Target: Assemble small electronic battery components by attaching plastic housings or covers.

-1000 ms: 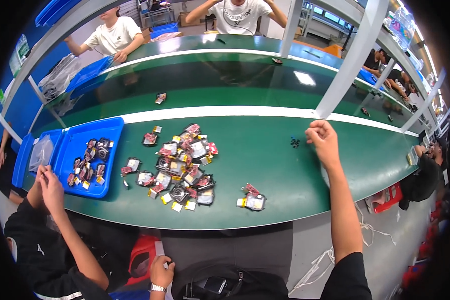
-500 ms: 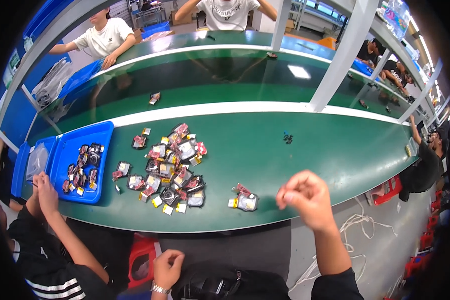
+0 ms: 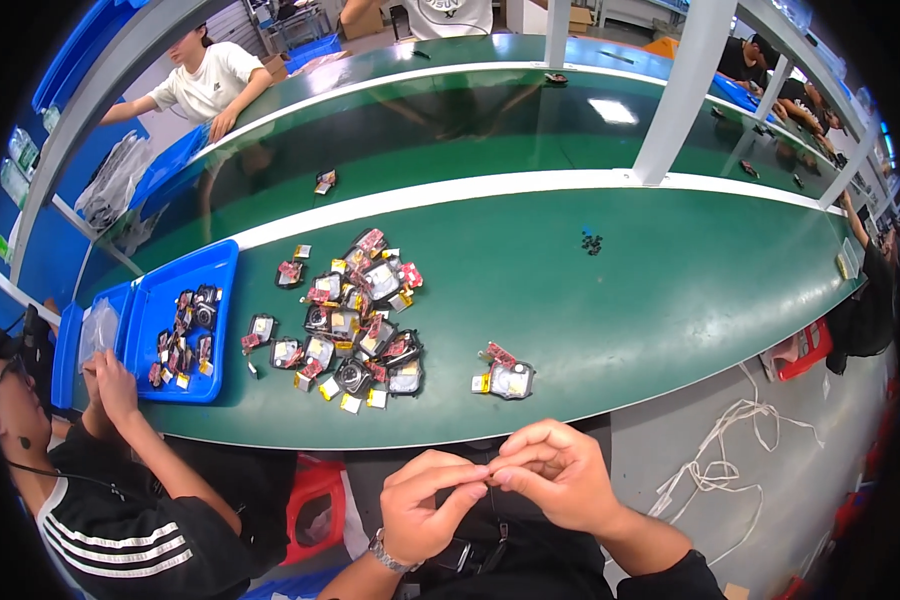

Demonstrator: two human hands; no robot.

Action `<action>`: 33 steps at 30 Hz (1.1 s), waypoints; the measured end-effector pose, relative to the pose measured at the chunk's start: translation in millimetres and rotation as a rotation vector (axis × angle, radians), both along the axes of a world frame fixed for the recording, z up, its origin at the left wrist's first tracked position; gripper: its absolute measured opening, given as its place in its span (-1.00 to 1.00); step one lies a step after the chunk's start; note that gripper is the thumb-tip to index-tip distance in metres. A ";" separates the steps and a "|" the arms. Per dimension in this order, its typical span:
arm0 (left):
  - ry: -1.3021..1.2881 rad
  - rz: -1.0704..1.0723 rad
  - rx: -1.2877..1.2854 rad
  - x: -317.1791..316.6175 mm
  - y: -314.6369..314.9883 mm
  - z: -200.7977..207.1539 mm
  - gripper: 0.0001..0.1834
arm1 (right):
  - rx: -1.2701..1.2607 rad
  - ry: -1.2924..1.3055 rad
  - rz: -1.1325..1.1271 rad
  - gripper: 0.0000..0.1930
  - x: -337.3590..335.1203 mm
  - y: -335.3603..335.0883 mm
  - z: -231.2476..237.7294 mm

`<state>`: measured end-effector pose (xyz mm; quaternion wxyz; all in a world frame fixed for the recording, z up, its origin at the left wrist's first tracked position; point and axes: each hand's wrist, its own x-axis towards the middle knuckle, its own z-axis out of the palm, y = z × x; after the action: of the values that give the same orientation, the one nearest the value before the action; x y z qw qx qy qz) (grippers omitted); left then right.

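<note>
My left hand (image 3: 430, 508) and my right hand (image 3: 558, 474) meet fingertip to fingertip in front of the bench's near edge. Both are closed in a pinch; whatever tiny piece lies between the fingertips is too small to name. Just beyond them on the green bench (image 3: 670, 300) lies a single opened device (image 3: 511, 380), with a black-edged pale housing, a red circuit board and a small yellow-and-white part. To its left is a heap of similar opened devices (image 3: 378, 280). A cluster of small dark pieces (image 3: 592, 243) rests farther back.
A blue tray (image 3: 228, 300) with more devices stands at the left, where a co-worker's hands (image 3: 118, 388) are busy. A white rail (image 3: 420, 203) and a grey post (image 3: 685, 95) border the bench's far side. White cord (image 3: 715, 465) lies on the floor at right.
My right hand has come down and left from above the bench edge. My left hand has moved up and right, and their fingertips now meet. The view has shifted slightly.
</note>
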<state>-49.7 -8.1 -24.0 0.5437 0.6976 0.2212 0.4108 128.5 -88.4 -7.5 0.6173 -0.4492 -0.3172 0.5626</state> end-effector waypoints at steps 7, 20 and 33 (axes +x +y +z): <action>-0.089 -0.055 -0.251 -3.3 4.3 -18.9 -0.82 | -0.021 -0.188 -0.002 -0.73 -7.5 3.9 3.4; -0.442 -0.109 -0.489 10.0 11.9 -36.2 -0.88 | 0.059 -0.306 -0.025 -0.72 -13.0 24.5 8.9; -0.255 0.000 -0.202 22.4 54.0 2.3 -0.91 | 0.074 -1.243 -0.321 -0.76 45.2 72.4 19.6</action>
<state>-27.4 46.0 -21.8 0.6348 0.5816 0.1906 0.4716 173.7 -15.9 12.1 0.4098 -0.7119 -0.5638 0.0864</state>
